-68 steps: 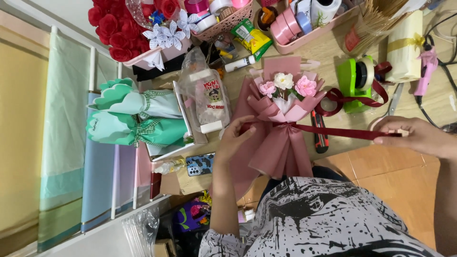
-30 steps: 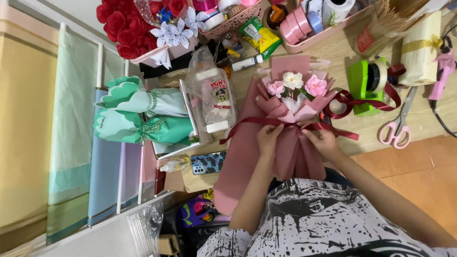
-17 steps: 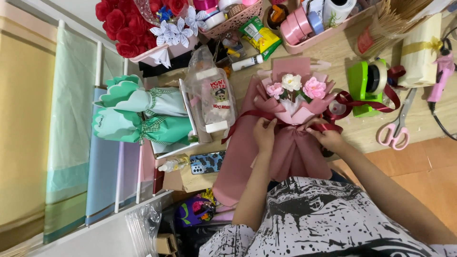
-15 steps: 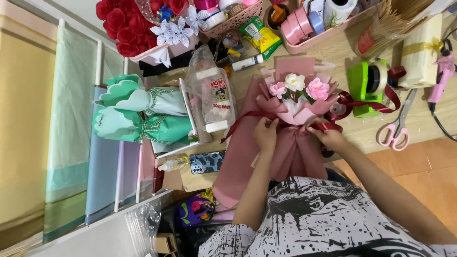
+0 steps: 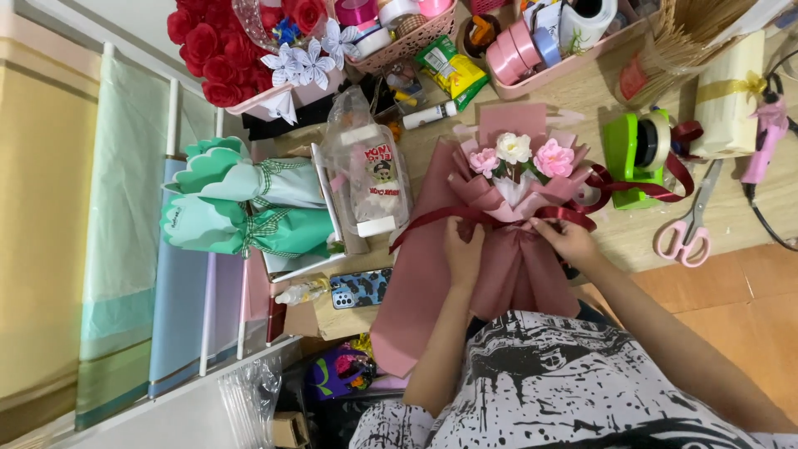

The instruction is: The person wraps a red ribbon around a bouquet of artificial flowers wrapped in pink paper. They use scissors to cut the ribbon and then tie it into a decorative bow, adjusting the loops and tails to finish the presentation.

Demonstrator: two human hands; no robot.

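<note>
Bouquet (image 5: 507,241) | left hand (image 5: 463,249) grip pinching dark red ribbon (image 5: 499,214) | right hand (image 5: 565,237) grip pinching ribbon, wrists bent inward

Bare tabletop (image 5: 632,237) lies open beyond my right hand (image 5: 565,239), between the bouquet (image 5: 515,208) and the scissors (image 5: 690,229). The green tape dispenser (image 5: 636,154) blocks farther passage. My left hand (image 5: 463,249) is hemmed by the plastic-wrapped package (image 5: 370,179).
</note>
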